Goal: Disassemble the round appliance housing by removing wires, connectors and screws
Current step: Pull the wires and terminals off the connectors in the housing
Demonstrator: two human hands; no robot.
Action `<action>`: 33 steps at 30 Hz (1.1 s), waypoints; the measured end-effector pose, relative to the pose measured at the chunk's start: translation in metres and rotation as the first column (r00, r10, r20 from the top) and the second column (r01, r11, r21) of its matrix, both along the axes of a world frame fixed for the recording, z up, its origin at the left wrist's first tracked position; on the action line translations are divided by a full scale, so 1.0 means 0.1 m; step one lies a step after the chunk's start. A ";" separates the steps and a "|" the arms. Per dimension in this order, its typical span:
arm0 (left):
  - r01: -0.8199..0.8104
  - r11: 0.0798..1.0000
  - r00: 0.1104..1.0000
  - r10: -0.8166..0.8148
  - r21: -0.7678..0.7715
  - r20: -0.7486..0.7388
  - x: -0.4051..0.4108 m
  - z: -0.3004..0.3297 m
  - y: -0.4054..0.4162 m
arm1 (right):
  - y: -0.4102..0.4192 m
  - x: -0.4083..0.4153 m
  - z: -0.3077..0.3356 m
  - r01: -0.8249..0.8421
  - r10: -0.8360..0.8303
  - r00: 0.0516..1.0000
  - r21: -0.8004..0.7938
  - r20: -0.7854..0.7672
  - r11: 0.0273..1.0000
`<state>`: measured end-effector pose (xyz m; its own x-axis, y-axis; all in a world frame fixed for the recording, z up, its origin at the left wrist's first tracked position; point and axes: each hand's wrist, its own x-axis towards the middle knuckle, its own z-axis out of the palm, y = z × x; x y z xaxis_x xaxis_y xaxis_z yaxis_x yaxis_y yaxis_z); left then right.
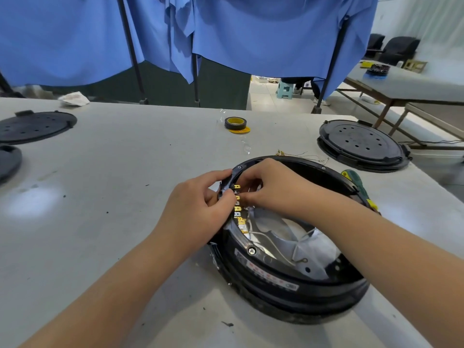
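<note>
At the far left of the pale grey table point(105, 156) lie two dark round covers: a perforated black disc point(35, 126) and, just in front of it, part of another dark disc point(8, 160) cut off by the frame edge. A crumpled white rag point(74, 98) sits at the table's back edge, under blue cloth drapes point(251, 33) hung on dark poles. The tabletop is scuffed and flecked with small dark specks. Toward the middle, a roll of black tape with a yellow core point(235, 123) rests on a yellow disc. In front of it, the left hand point(200, 207) curls its fingers and thumb round the left rim of the round black housing point(288, 285), which stands open side up near the table's front edge. Inside that rim runs a row of yellow-tabbed connectors point(237, 209), with white wires point(273, 247) trailing over the silvery inner plate. The right hand point(266, 187) reaches in over the rim, fingertips pinched together at the connectors right beside the left thumb; exactly what they grip is hidden. Behind the housing lies a loose tangle of thin wires point(301, 154). A green-handled screwdriver point(357, 184) lies against the housing's right side, and further right another perforated black cover point(361, 144) sits near the table corner. Beyond it stand a second table point(401, 84) and dark chairs point(396, 49) on a light floor.
</note>
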<state>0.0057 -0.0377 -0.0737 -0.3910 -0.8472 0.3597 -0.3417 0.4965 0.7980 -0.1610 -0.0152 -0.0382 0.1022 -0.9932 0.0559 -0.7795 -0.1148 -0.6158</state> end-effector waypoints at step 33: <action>-0.006 0.999 1.000 0.007 0.036 -0.005 -0.01 0.00 -0.01 | -0.02 0.03 0.00 0.036 -0.035 0.999 0.057 -0.024 0.998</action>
<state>0.0050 -0.0387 -0.0738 -0.3836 -0.8622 0.3307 -0.3407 0.4650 0.8171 -0.1583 -0.0173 -0.0383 0.0676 -0.9977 -0.0029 -0.7963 -0.0522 -0.6026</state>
